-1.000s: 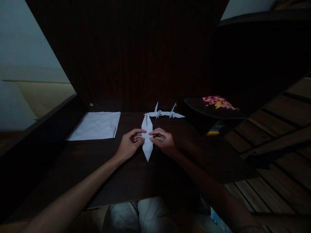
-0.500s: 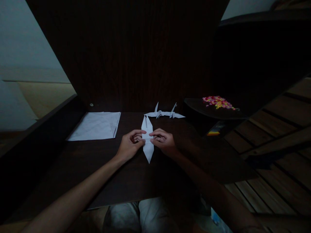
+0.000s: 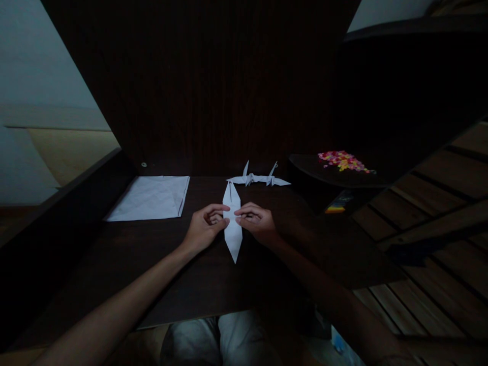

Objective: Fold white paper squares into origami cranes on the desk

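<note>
A long white folded paper point(image 3: 233, 236) points toward me over the dark desk, with a slit between two narrow points at its far end. My left hand point(image 3: 206, 222) is closed on its left edge, thumb and index finger on the paper and the other fingers curled. On the right edge, my right hand point(image 3: 258, 223) pinches it in the same way. Just beyond the paper's far tip lie folded white paper cranes point(image 3: 249, 179), side by side against the back panel, their thin points sticking up.
White paper sheets point(image 3: 148, 198) lie in a stack at the left of the desk point(image 3: 152, 274). To the right, a dark curved shelf point(image 3: 308, 170) holds a heap of small pink, red and yellow pieces point(image 3: 345, 161). A side board point(image 3: 57, 218) borders the desk on the left.
The folded paper's near tip reaches slightly closer to me, and its lower half looks longer and flatter. The slit at its far end looks narrower. Both hands stay almost in place.
</note>
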The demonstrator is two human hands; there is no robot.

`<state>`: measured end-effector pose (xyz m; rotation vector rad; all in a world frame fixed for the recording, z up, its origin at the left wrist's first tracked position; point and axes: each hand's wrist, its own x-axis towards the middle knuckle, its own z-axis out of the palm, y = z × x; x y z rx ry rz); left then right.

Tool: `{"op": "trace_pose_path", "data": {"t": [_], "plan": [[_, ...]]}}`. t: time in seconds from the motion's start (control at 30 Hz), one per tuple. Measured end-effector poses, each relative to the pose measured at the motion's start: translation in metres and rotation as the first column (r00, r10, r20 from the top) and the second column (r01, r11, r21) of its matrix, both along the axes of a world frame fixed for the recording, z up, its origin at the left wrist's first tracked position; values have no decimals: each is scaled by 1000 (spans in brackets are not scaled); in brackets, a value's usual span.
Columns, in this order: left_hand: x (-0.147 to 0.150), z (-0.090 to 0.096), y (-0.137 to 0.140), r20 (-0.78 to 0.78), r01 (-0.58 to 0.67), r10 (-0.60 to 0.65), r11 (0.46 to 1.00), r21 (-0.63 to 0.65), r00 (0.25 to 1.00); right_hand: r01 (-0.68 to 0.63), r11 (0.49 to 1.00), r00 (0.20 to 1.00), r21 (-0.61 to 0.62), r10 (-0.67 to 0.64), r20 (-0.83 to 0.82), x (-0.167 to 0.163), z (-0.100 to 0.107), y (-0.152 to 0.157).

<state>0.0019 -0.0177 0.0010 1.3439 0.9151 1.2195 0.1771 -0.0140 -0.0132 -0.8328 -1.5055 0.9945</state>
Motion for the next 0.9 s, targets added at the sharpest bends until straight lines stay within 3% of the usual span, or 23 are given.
{"op": "trace_pose_path", "data": {"t": [0.6, 0.9], "plan": [[-1, -5, 5, 14, -128, 129, 990, -54, 992, -60, 998, 997, 19, 59, 57, 1, -2, 0], [1, -2, 3, 56, -143, 153, 977, -156, 987, -4, 955, 948, 298, -92, 306, 3, 1, 0]]}}
